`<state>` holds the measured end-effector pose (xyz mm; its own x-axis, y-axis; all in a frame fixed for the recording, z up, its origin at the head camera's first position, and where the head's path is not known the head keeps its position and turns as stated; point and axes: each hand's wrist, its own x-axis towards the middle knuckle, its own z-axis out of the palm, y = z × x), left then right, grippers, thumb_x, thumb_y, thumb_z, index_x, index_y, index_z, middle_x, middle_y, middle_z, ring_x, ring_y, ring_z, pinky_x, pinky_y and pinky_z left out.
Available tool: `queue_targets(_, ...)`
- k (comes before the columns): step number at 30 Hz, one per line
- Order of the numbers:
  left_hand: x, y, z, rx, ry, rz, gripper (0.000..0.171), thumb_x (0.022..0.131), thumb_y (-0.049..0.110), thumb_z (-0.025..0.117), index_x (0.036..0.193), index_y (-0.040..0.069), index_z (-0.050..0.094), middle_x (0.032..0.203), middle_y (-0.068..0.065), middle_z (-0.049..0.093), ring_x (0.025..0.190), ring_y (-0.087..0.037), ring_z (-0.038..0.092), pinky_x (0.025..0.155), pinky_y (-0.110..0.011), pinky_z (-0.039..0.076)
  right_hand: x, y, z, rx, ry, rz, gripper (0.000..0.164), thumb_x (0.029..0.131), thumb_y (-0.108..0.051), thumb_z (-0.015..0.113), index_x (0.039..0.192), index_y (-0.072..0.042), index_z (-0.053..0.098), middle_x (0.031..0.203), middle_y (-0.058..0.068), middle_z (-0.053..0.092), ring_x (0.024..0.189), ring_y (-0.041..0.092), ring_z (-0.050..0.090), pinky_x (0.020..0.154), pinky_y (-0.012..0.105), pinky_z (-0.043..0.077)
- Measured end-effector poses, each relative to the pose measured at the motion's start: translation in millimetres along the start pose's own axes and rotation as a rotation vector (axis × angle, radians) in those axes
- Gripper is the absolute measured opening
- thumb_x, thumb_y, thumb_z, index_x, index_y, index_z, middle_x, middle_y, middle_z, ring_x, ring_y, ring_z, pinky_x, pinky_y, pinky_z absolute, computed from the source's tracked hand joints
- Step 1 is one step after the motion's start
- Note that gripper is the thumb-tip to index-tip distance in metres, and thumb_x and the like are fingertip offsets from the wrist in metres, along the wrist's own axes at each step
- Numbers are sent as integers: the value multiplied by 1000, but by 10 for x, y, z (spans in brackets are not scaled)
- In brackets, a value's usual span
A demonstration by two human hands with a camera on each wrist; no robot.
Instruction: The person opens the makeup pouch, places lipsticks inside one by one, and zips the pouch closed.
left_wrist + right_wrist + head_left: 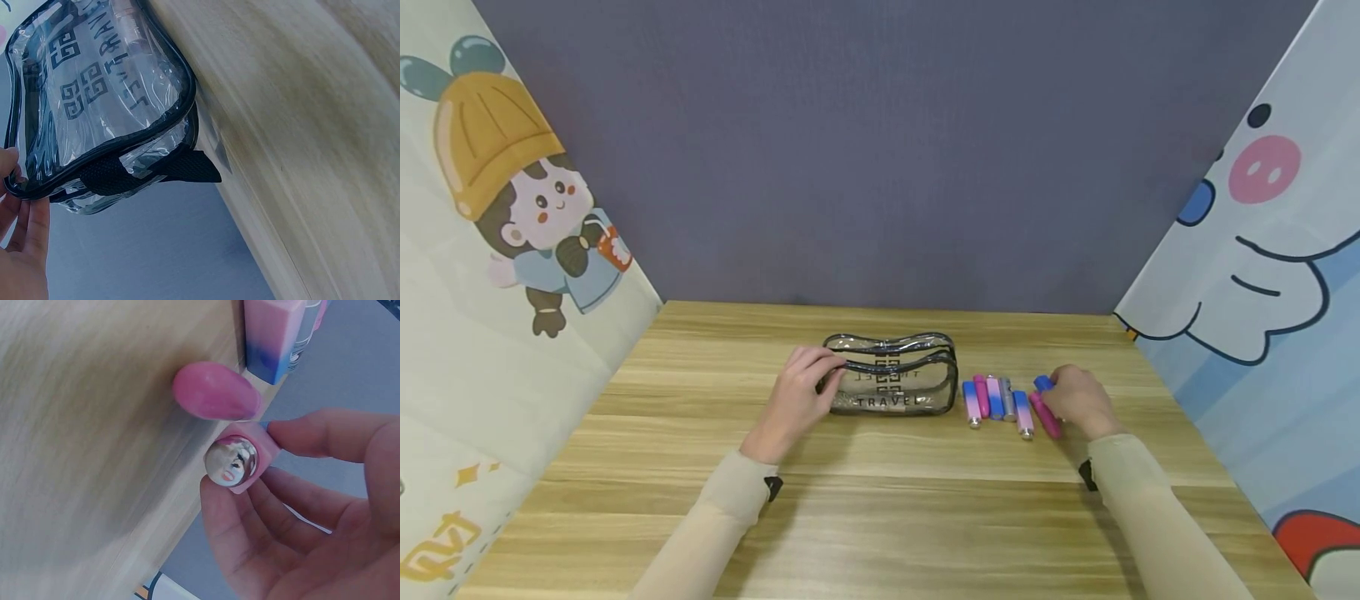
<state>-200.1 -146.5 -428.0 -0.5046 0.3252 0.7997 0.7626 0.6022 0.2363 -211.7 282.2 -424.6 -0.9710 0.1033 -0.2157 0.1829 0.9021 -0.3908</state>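
A clear travel pouch (917, 387) with black piping and the printed word TRAVEL stands on the table. My left hand (797, 392) pinches its left upper rim between thumb and fingers; in the left wrist view the pouch's corner (125, 125) is seen close up. My right hand (1078, 400) grips a small pink-and-blue square tube (265, 447) by its sides, its round silver end facing the wrist camera. Close beside that tube lies a dark pink rounded tube (212, 390). Blue shows at the held tube's far end in the head view.
Between pouch and right hand lies a row of small tubes: several pink-and-blue ones (1023, 408), a dark pink one (981, 392) and a silver-grey one (1007, 400). The wooden table (887, 508) meets a grey back panel (887, 167), with cartoon-printed sheets at both sides.
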Motion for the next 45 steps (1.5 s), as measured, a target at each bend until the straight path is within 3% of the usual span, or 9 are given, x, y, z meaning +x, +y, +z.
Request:
queue_targets(15, 7, 11, 2, 5, 3, -3, 19, 81, -4, 81, 99, -2, 75, 98, -12, 70, 94, -28, 62, 83, -37, 57, -2, -18, -17, -6, 30, -21, 48, 94, -18, 66, 127, 16, 56, 112, 30, 64, 89, 35, 60, 86, 58, 54)
queue_targets(26, -5, 1, 6, 9, -1, 0, 19, 81, -2, 81, 99, -2, 75, 99, -12, 70, 94, -28, 62, 82, -36, 57, -38, -161, -73, 10, 58, -59, 54, 90, -16, 65, 133, 14, 53, 128, 36, 57, 103, 42, 59, 94, 64, 49)
queue_targets(30, -8, -5, 9, 9, 2, 5, 19, 82, -2, 81, 100, -1, 75, 98, -12, 70, 94, -28, 62, 82, -36, 57, -54, -209, -92, 24, 78, -87, 53, 88, -14, 64, 132, 15, 54, 125, 36, 59, 100, 41, 60, 91, 61, 51)
queue_targets(36, -10, -7, 8, 4, 0, 1, 19, 82, -3, 80, 100, -2, 75, 98, -12, 70, 94, -28, 62, 82, -37, 57, -59, -283, -114, 41, 123, -129, 48, 90, -14, 61, 129, 15, 56, 107, 28, 66, 84, 32, 62, 74, 47, 55)
queue_targets(45, -6, -2, 2, 7, -2, 0, 18, 82, -2, 80, 100, -2, 75, 99, -12, 70, 94, -28, 62, 83, -37, 57, -85, -380, -141, 67, 188, -206, 47, 91, -15, 62, 128, 13, 58, 109, 28, 66, 88, 34, 62, 75, 49, 55)
